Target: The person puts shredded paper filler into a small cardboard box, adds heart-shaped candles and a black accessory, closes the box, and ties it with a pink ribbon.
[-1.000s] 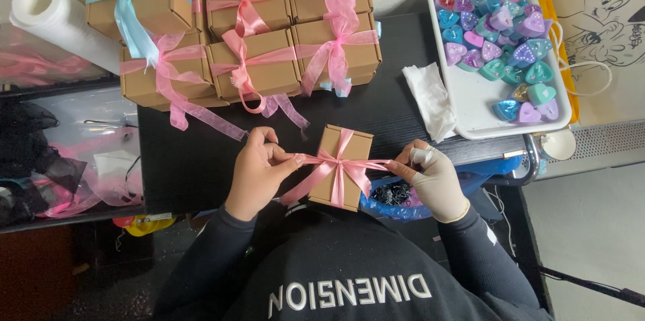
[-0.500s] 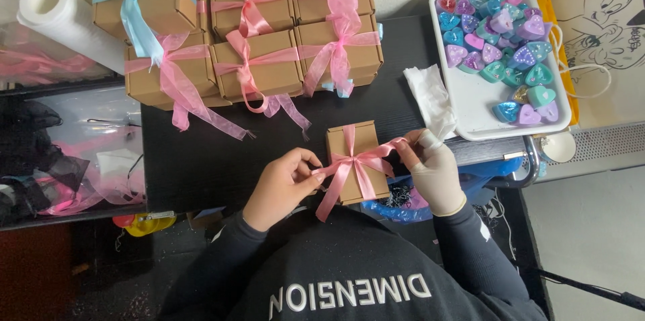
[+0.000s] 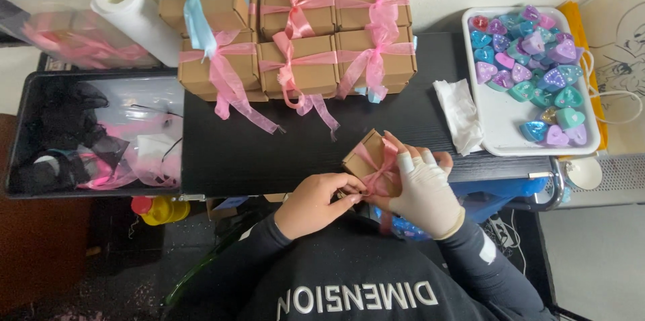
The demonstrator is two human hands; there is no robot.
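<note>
While the right hand [image 3: 423, 190], in a pale glove, wrapped round the small brown box [image 3: 366, 159] to steady it just above the near edge of the black table [image 3: 269, 153], the bare left hand [image 3: 316, 203] pinched the pink ribbon [image 3: 377, 176] at the box's near side, apparently to keep the crossing taut. Beyond that box, at the table's far edge, stood the stack of ribboned boxes [image 3: 302, 45], and to its right lay a white tissue [image 3: 460, 116] and a white tray [image 3: 500, 119] of heart-shaped pieces [image 3: 531, 65], within reach.
</note>
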